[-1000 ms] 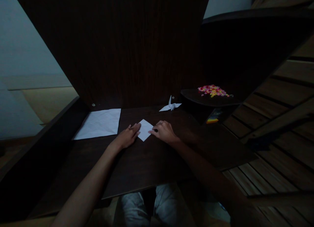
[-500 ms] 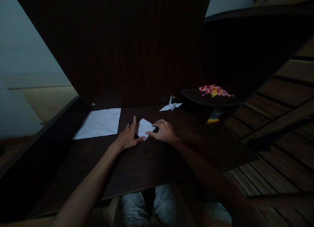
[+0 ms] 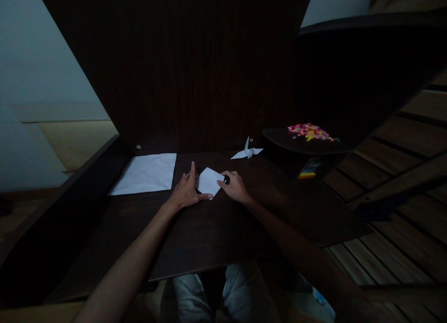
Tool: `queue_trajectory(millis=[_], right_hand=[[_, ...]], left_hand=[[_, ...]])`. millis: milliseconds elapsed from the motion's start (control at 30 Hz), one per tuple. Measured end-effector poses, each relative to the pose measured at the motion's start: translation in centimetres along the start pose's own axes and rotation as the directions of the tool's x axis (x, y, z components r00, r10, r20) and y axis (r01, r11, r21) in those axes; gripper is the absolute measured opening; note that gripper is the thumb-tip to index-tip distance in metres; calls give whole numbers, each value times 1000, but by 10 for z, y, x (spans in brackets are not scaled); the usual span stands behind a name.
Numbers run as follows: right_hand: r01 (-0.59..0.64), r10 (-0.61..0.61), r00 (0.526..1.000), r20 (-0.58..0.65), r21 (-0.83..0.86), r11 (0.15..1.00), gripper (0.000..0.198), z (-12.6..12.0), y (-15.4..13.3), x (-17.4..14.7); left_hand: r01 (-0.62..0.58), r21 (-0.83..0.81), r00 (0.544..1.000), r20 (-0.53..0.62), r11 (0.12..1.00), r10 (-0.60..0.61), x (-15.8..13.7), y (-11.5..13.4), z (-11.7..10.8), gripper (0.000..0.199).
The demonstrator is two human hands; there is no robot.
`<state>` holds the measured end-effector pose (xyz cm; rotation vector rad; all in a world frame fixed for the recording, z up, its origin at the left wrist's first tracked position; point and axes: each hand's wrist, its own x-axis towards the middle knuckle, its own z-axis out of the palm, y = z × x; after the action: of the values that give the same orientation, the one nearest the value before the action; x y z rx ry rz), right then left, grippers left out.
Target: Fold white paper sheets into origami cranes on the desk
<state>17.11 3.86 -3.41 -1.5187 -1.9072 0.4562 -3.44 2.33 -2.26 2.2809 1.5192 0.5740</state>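
A folded white paper (image 3: 210,179) lies on the dark desk (image 3: 216,234) between my hands, one corner pointing away from me. Thumb and fingers spread apart, my left hand (image 3: 186,191) rests at its left side, with the thumb on the near corner. My right hand (image 3: 235,187) pinches the paper's right corner between thumb and fingers. Behind my right hand sits a white origami crane (image 3: 248,153), near the back panel. To the left of my left hand lies a larger creased white sheet (image 3: 146,174).
A pile of small pink, red and yellow pieces (image 3: 310,132) lies on a curved low shelf (image 3: 289,143) at the right. Beneath it is a small item with a yellow edge (image 3: 307,175). A tall dark panel (image 3: 195,71) closes off the back, and a side board (image 3: 70,197) the left.
The right thumb and fingers have shifted slightly at the folded paper's right corner. The left hand still lies spread at its left side. The whole view has shifted a little.
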Motion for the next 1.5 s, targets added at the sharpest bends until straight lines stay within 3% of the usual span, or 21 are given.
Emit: queue_trajectory(millis=[167,333,400,500,600,700,833,1000,1500], right_hand=[[-5,21,999,-50,294,956,13,5,8,6],[-26,88,993,-76,591,806,17,10,17,13],[-25,127,986,-110,652,758,20,9,17,14],[-32,177,977,-119,739,672,24,7,14,14],[-54,206,975,-84,808,587,30,5,10,12],[-54,233,969,-80,854,518,39,3,5,11],[-141,267,963,27,897,420,41,0,1,9],[-173,282,956,77,925,337,35,-1,-2,8],[-117,341,940,-5,934,338,35,-9,-2,10]], left_hand=[[26,-102,999,-21,994,-29,1,1,0,134],[93,-325,987,-91,941,-129,5,2,0,122],[103,-481,976,-122,870,-183,9,0,2,107],[143,-714,958,-74,685,-277,15,-4,5,86],[186,-816,935,-24,547,-354,17,-4,6,72],[199,-853,945,37,483,-324,13,0,3,58],[189,-861,958,56,473,-281,8,9,-3,42],[189,-848,966,70,495,-249,6,14,-5,40],[159,-816,979,57,555,-197,4,17,-7,38]])
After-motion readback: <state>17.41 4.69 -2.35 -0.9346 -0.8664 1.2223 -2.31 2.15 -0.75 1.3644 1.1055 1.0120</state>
